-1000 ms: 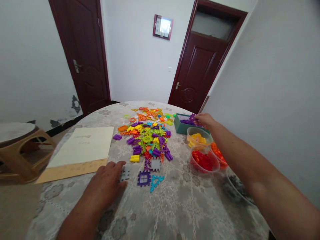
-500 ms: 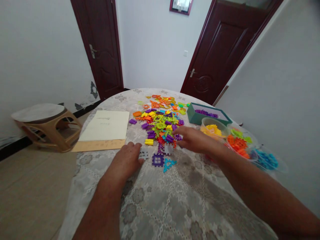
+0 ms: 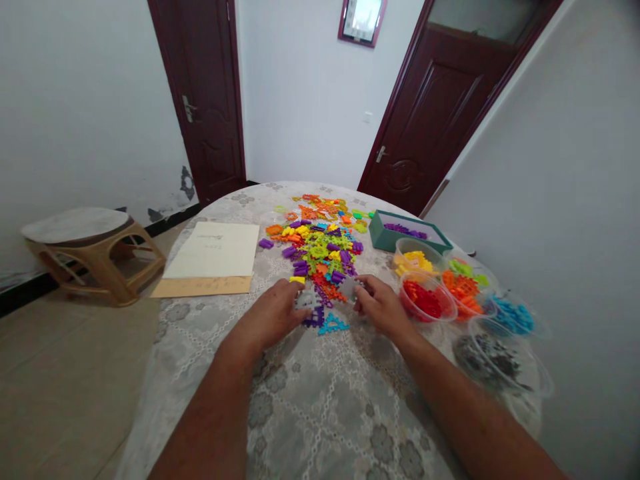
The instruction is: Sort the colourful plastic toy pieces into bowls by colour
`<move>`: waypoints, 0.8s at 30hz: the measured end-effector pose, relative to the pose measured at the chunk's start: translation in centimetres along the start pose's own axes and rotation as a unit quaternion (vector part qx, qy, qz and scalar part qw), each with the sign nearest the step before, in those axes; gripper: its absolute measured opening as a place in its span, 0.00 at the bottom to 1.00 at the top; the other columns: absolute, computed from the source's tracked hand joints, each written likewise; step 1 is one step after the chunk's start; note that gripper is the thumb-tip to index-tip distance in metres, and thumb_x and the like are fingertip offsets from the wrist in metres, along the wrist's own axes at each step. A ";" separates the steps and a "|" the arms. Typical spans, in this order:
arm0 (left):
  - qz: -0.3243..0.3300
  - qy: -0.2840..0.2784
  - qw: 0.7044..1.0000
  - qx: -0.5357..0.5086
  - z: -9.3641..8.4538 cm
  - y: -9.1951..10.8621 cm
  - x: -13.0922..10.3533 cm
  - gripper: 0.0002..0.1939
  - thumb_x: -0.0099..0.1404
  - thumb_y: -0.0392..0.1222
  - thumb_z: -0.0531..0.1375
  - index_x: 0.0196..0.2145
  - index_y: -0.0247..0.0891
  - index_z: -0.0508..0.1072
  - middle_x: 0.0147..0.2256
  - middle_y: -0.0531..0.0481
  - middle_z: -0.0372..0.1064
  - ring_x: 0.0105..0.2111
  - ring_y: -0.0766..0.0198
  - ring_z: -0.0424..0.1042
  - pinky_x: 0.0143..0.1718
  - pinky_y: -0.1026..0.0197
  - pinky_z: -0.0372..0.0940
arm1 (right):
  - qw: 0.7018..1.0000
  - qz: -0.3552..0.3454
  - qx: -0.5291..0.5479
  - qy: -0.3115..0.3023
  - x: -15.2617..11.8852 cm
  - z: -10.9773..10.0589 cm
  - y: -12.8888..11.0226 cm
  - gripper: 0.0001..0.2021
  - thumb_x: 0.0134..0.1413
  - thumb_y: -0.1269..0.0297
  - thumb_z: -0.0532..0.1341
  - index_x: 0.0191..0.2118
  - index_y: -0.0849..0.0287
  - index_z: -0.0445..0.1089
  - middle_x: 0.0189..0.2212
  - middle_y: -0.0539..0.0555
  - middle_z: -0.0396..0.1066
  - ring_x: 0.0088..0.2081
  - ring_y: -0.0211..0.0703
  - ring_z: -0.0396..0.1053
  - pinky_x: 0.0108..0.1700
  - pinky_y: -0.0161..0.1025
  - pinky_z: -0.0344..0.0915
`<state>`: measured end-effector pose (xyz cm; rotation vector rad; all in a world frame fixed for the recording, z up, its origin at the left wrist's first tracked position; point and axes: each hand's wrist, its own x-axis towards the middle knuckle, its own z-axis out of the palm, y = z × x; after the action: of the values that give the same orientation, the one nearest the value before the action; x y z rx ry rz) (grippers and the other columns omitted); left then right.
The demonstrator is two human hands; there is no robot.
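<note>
My left hand (image 3: 277, 308) is closed on a grey square block piece (image 3: 307, 299), pinched between thumb and fingers. My right hand (image 3: 380, 301) grips another grey block piece (image 3: 347, 288) by its right edge. A dark purple square frame piece (image 3: 315, 317) lies partly behind the left hand's piece. Beside it on the cloth is a light blue triangular piece (image 3: 333, 325). Just beyond both hands spreads a pile of mixed interlocking plastic pieces (image 3: 320, 250) in green, purple, yellow and orange. A yellow piece (image 3: 297, 280) peeks out above my left fingers.
At right stand a green box (image 3: 385, 239) of purple pieces and clear tubs with yellow, red (image 3: 425, 300), orange, blue (image 3: 513, 315) and dark grey pieces (image 3: 493, 357). A sheet of paper (image 3: 213, 250) lies on the left of the cloth-covered table (image 3: 320, 413). A stool (image 3: 95, 253) stands beyond it.
My right hand has drawn back from the pile and now holds a grey piece. My left hand has moved right and forward with its grey piece, over the purple frame.
</note>
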<state>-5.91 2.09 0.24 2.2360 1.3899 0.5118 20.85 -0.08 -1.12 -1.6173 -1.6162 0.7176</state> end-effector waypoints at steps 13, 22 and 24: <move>-0.004 -0.171 0.910 -0.378 0.9 3.6 0.3 0.19 0.67 0.57 0.60 0.43 0.38 0.73 0.39 0.48 0.75 0.40 0.57 0.76 0.42 0.55 0.72 | 0.980 -0.058 0.185 0.033 -2.5 3.2 -0.4 0.15 0.66 0.57 0.58 0.53 0.56 0.71 0.33 0.50 0.75 0.32 0.42 0.74 0.38 0.39 0.72; 0.181 0.107 0.977 -0.027 2.4 1.3 2.6 0.24 0.64 0.55 0.63 0.53 0.40 0.71 0.46 0.43 0.72 0.46 0.49 0.74 0.50 0.45 0.71 | 0.907 0.110 0.391 -0.112 -1.2 2.9 -0.9 0.07 0.67 0.59 0.57 0.42 0.55 0.67 0.27 0.48 0.71 0.26 0.41 0.72 0.30 0.38 0.72; 0.226 0.129 0.966 -0.002 2.8 1.2 3.0 0.22 0.66 0.55 0.61 0.53 0.41 0.71 0.46 0.42 0.72 0.46 0.48 0.74 0.50 0.44 0.71 | 0.896 0.103 0.411 -0.136 -1.0 2.9 -1.0 0.06 0.67 0.58 0.59 0.41 0.55 0.66 0.28 0.47 0.71 0.26 0.40 0.72 0.29 0.37 0.72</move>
<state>-2.29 3.80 -1.23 2.5600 0.9748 0.9861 17.87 -0.83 -2.13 -1.0781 -1.0609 1.5461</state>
